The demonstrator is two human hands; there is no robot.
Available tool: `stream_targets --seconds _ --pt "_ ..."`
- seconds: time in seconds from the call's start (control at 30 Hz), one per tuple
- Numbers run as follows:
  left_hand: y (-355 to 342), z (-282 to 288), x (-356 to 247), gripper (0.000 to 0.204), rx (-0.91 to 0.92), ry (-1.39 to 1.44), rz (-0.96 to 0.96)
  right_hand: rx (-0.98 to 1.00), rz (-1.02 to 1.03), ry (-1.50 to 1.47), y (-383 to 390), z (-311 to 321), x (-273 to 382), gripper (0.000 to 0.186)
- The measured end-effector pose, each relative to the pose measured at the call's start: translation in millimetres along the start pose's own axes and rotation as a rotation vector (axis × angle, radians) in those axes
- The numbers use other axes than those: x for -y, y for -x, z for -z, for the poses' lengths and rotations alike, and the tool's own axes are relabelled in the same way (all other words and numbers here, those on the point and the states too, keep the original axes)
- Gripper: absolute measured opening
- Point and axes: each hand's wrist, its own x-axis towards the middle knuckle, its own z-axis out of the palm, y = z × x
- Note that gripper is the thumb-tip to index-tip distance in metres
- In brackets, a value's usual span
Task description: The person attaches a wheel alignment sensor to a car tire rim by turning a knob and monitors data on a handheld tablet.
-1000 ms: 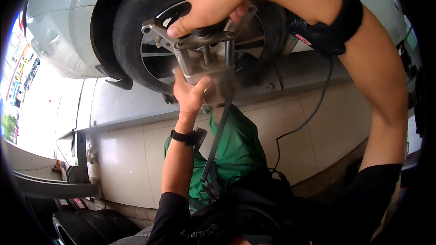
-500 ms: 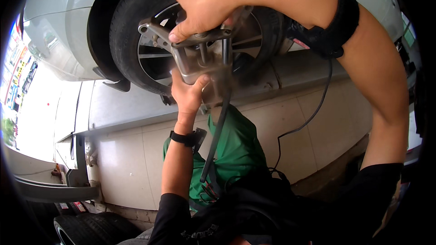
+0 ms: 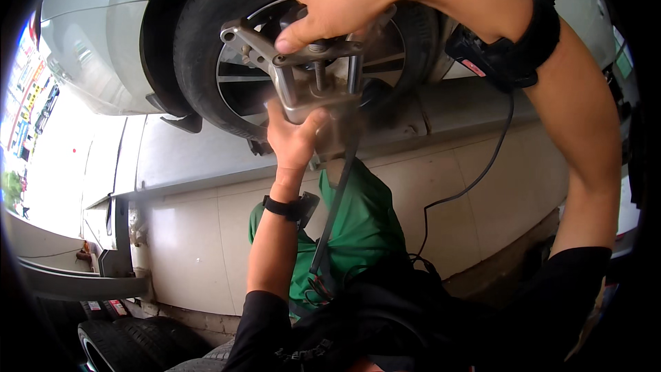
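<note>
A metal wheel clamp [image 3: 317, 55] with jointed arms, two shiny posts and a threaded rod between them stands against the spoked car wheel [image 3: 200, 62]. My right hand [image 3: 337, 0] reaches over from above and is closed round its upper part, thumb on the jointed arm; most of its fingers are hidden behind. From below, my left hand [image 3: 292, 138] grips the clamp's lower block, thumb in front. That block is partly blurred. A dark strap or bar [image 3: 334, 207] hangs below it toward my lap. Whether the clamp touches the rim I cannot tell.
White car bodywork [image 3: 96, 48] surrounds the wheel. A grey metal platform [image 3: 186, 158] runs beneath it, above a tiled floor [image 3: 186, 248]. A black cable [image 3: 475, 182] loops from my right arm band. Loose tyres [image 3: 131, 337] lie at the lower left, near a curved metal rail [image 3: 76, 286].
The wheel, the clamp and both hands sit slightly further right in the picture. Both hands keep their hold, and the clamp stays at about the same place against the wheel.
</note>
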Motion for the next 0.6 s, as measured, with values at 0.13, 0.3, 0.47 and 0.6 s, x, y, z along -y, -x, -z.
stream_targets --seconds 0.13,0.3,0.47,0.6 --pt "2 0 -2 0.056 0.004 0.006 -0.001 -0.089 0.41 -0.234 8 -7 -14 0.044" --pt "0 1 0 0.058 -0.01 -0.004 0.006 -0.019 -0.025 -0.178 5 -1 8 0.05" --pt "0 3 -4 0.059 -0.018 -0.025 0.029 -0.077 0.235 -0.115 -9 -13 -26 0.052" --pt "3 -4 -10 0.062 -0.038 -0.056 0.018 -0.095 0.35 -0.174 -13 -21 -43 0.061"
